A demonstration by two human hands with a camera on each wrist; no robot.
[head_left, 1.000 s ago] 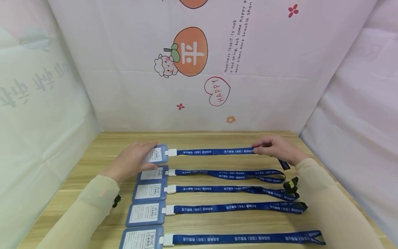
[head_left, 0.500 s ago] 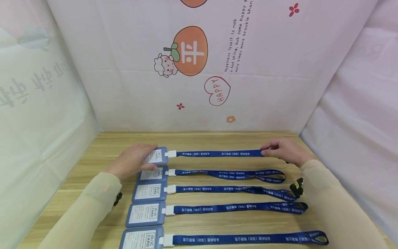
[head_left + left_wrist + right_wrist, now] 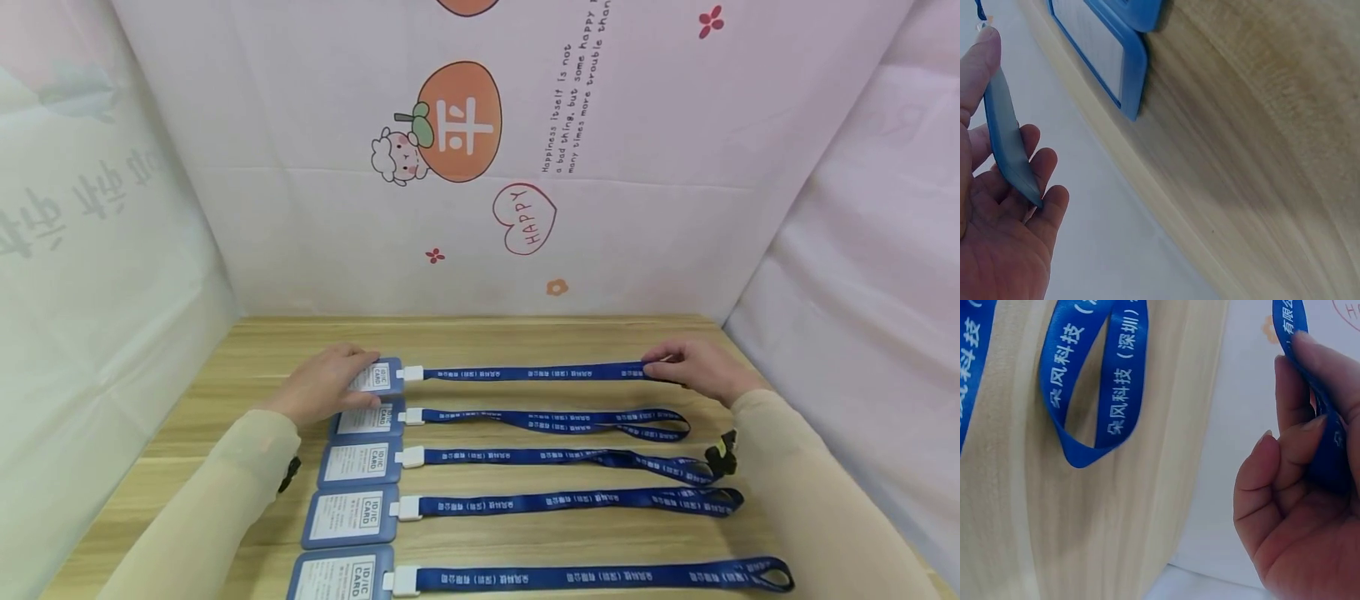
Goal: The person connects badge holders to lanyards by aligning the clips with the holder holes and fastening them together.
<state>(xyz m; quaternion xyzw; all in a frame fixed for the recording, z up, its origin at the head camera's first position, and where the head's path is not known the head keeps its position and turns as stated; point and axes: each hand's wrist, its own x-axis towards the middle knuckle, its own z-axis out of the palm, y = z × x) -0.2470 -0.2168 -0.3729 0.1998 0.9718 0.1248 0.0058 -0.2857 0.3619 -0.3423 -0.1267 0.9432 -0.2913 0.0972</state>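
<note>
At the back of the table, my left hand (image 3: 322, 387) grips a blue ID card holder (image 3: 384, 377). In the left wrist view the holder (image 3: 1009, 128) is seen nearly edge-on, thumb on one side and fingers on the other. A white clip (image 3: 413, 373) joins it to a dark blue lanyard (image 3: 510, 374) with white print, which runs fairly straight to the right. My right hand (image 3: 702, 368) pinches the far end of that strap between thumb and fingers. The right wrist view shows the strap's end (image 3: 1330, 459) folded inside the palm.
Several similar card holders lie in a column nearer me, one (image 3: 356, 460) partly below my left hand. Their lanyards, such as the front one (image 3: 600, 577), stretch rightward across the wooden table (image 3: 480, 537). Printed white cloth (image 3: 315, 233) encloses the back and sides.
My right hand has slid rightward along the back lanyard, and the strap's loose end has gone from view below it. The back card holder has shifted slightly toward me; my left hand keeps hold.
</note>
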